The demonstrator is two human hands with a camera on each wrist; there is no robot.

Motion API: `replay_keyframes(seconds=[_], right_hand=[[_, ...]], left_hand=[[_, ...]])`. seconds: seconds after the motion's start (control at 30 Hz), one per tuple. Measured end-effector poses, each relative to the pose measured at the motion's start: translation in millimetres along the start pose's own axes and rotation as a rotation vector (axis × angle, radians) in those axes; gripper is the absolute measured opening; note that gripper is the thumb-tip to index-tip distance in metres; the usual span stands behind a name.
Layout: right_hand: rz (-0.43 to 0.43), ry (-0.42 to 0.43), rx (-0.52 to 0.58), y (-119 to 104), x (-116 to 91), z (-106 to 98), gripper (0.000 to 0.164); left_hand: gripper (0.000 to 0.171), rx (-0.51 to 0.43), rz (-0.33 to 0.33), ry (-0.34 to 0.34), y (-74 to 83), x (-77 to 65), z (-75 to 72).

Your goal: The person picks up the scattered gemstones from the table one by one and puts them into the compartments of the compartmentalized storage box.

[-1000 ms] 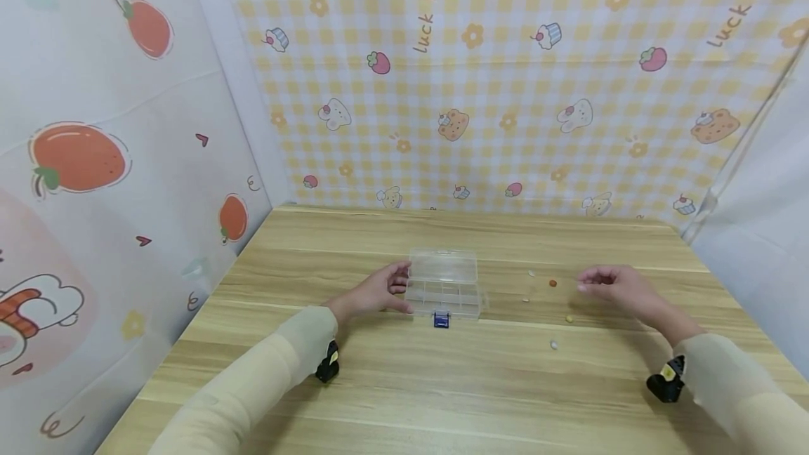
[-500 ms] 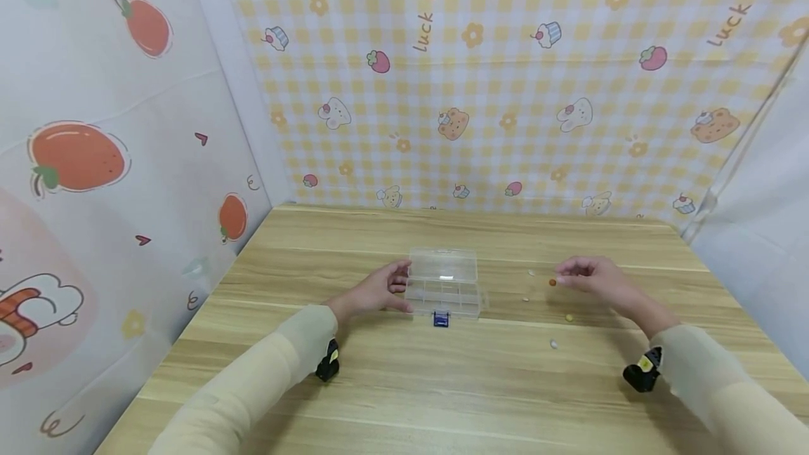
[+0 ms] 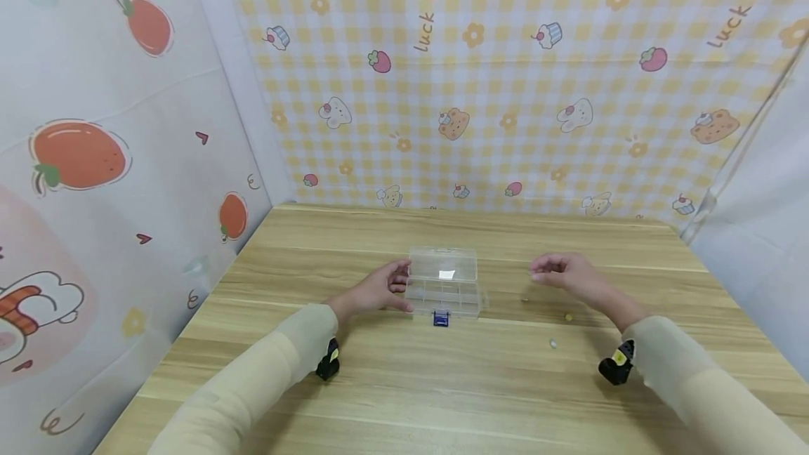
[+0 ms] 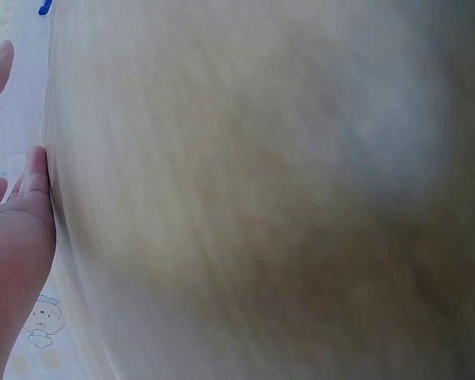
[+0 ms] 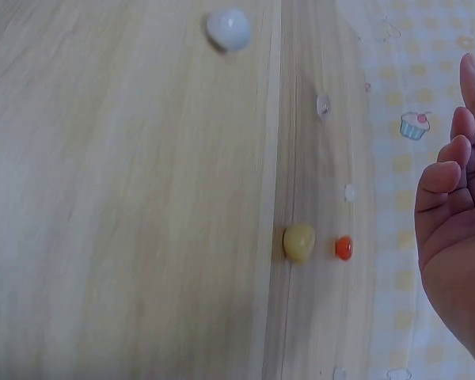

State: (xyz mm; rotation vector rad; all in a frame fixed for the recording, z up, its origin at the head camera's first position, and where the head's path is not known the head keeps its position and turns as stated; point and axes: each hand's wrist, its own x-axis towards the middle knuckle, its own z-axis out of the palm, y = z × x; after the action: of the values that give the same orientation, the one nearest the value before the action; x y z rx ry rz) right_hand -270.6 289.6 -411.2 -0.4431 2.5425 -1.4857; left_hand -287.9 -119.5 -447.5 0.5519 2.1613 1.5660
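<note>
White pebble-looking piece is sitting closest on the counter, yellow piece lying just past it. Clear box is standing open, left hand touching its left side, thumb and fingers spreading apart. Right hand is kinda hovering near an orange piece, grip hanging loosely apart.

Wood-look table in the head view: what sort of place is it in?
Probably a makeshift filming booth: cloth-like sheets hang behind and beside the table; black devices sit at both cuffs.
</note>
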Motion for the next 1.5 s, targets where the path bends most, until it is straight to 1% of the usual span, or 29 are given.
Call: replay_keyframes(seconds=[0.3, 0.67, 1.0, 1.27, 1.5], right_hand=[[-0.026, -0.017, 0.028, -9, 17, 17, 0.039], [-0.060, -0.093, 0.080, -25, 37, 43, 0.039], [-0.101, -0.106, 0.060, -35, 52, 66, 0.028], [-0.154, -0.147, 0.070, -45, 62, 80, 0.025], [-0.157, -0.161, 0.050, -49, 71, 91, 0.024]], left_hand=[[0.098, 0.007, -0.011, 0.000, -0.3, 1.1, -0.3], [0.098, -0.001, -0.017, 0.012, 0.2, 0.3, 0.1], [0.099, -0.002, -0.012, 0.016, -1.5, 0.5, -0.6], [0.100, 0.000, -0.007, 0.014, -2.7, 1.9, -1.2], [0.099, -0.011, -0.004, 0.010, -2.0, 1.6, 0.0]])
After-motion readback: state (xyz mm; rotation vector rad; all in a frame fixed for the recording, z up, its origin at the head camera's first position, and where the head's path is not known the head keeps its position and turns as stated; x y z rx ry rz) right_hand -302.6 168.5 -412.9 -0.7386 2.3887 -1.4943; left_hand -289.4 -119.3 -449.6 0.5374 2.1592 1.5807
